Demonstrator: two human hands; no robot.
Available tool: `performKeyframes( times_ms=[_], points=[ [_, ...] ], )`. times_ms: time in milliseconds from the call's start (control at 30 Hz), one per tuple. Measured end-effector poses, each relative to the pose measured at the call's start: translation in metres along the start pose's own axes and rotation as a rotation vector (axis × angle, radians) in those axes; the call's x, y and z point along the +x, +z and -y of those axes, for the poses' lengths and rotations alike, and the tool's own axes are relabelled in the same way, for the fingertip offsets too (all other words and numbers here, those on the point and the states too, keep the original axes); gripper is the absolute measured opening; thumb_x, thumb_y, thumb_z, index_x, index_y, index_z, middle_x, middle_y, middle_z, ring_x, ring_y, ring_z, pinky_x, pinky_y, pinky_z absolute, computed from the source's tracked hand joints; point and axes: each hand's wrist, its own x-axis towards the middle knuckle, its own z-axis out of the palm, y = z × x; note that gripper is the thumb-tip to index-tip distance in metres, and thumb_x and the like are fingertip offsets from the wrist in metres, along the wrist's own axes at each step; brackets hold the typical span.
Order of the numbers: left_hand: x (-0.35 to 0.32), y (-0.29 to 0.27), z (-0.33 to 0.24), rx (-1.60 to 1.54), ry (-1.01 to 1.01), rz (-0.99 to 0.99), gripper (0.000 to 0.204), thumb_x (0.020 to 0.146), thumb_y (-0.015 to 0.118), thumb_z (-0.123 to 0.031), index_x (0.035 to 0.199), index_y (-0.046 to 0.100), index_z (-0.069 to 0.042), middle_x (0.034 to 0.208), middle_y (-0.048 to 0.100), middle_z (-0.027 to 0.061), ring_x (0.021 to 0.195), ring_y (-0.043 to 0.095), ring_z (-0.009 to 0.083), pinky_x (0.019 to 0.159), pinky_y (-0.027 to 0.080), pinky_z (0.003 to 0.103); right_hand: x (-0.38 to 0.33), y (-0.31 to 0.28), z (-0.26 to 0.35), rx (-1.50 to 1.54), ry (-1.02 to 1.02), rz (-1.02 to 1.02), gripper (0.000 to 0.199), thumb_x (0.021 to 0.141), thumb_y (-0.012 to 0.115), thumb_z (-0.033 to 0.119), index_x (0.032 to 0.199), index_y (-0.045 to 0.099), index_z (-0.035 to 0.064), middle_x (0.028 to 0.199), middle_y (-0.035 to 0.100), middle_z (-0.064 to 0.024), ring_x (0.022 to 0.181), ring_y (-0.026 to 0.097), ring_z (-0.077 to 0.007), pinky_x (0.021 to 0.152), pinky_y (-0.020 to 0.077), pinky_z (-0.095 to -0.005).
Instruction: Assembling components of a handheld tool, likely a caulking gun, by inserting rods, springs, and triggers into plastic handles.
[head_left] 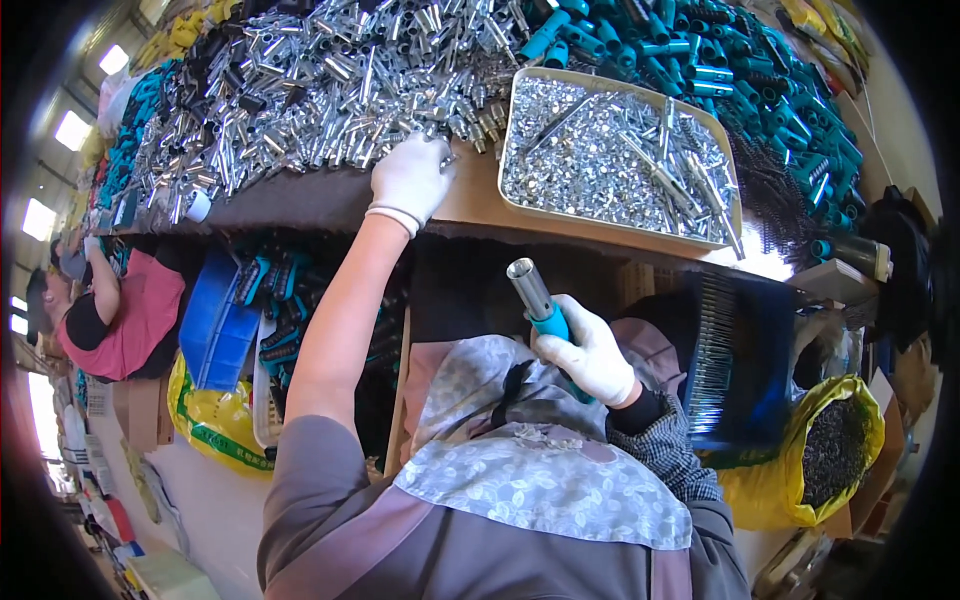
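My left hand [411,182], in a white glove, reaches to the near edge of a large heap of shiny metal tubes and fittings [330,100]. Its fingers are curled in among the parts, and what they hold, if anything, is hidden. In front of my lap, my gloved right hand [592,356] is wrapped round the teal grip of a tool-like piece [548,318]. From that grip a silver metal tube [528,284] points up and away, its hollow end open. The lower part of the grip is mostly covered by my fingers.
A cream tray [620,222] of small metal bits and longer rods sits right of my left hand. Teal sleeves [700,60] are piled behind it. Below stand a blue bin [215,320], a dark blue bin of rods [740,360] and a yellow sack [870,425]. Another person [125,310] works at far left.
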Motion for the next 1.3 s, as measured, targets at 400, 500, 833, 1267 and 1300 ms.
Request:
performKeyframes(
  times_ms=[400,500,833,1267,1300],
  points=[
    [-0.113,-0.030,-0.047,-1.558,-0.294,0.042,0.012,0.094,0.060,-0.005,0.103,0.062,0.001,0.089,0.072,0.0080,0.076,0.067,0.0112,0.064,0.052,0.024,0.013,0.009,-0.007,-0.356,-0.303,-0.254,0.060,0.082,0.074,0.019,0.138,0.056,0.0070,0.110,0.068,-0.0200,0.101,0.067,-0.0369,0.088,0.0537,-0.0379],
    [-0.133,-0.022,-0.055,-1.515,-0.353,0.073,0.017,0.098,0.059,-0.012,0.106,0.060,0.003,0.098,0.069,0.0117,0.075,0.067,0.0133,0.062,0.054,0.024,0.010,0.010,-0.001,-0.472,-0.279,-0.212,0.058,0.082,0.075,0.020,0.136,0.058,0.0086,0.099,0.066,-0.0171,0.093,0.066,-0.0371,0.081,0.0534,-0.0409],
    [-0.148,-0.018,-0.070,-1.462,-0.366,0.114,0.029,0.087,0.071,-0.002,0.115,0.063,0.002,0.101,0.069,0.0089,0.083,0.066,0.0112,0.072,0.054,0.025,-0.003,0.008,-0.003,-0.709,-0.301,-0.321,0.054,0.079,0.078,0.020,0.130,0.061,0.0103,0.087,0.061,-0.0140,0.078,0.063,-0.0354,0.067,0.0499,-0.0441],
    [-0.144,-0.052,-0.062,-1.253,0.018,0.341,0.038,0.076,0.073,0.004,0.114,0.068,0.000,0.106,0.072,0.0109,0.100,0.069,0.0170,0.091,0.054,0.030,-0.012,-0.007,0.008,-0.355,-0.185,-0.081,0.044,0.089,0.069,0.038,0.117,0.068,0.0044,0.092,0.069,-0.0214,0.084,0.069,-0.0377,0.074,0.0548,-0.0399],
    [-0.143,-0.057,-0.063,-1.249,0.038,0.308,0.043,0.076,0.074,0.003,0.118,0.067,-0.001,0.108,0.072,0.0110,0.101,0.069,0.0172,0.090,0.054,0.030,-0.012,-0.007,0.007,-0.376,-0.216,-0.108,0.043,0.088,0.069,0.038,0.117,0.068,0.0050,0.092,0.069,-0.0209,0.083,0.070,-0.0372,0.074,0.0550,-0.0399]
  ],
)
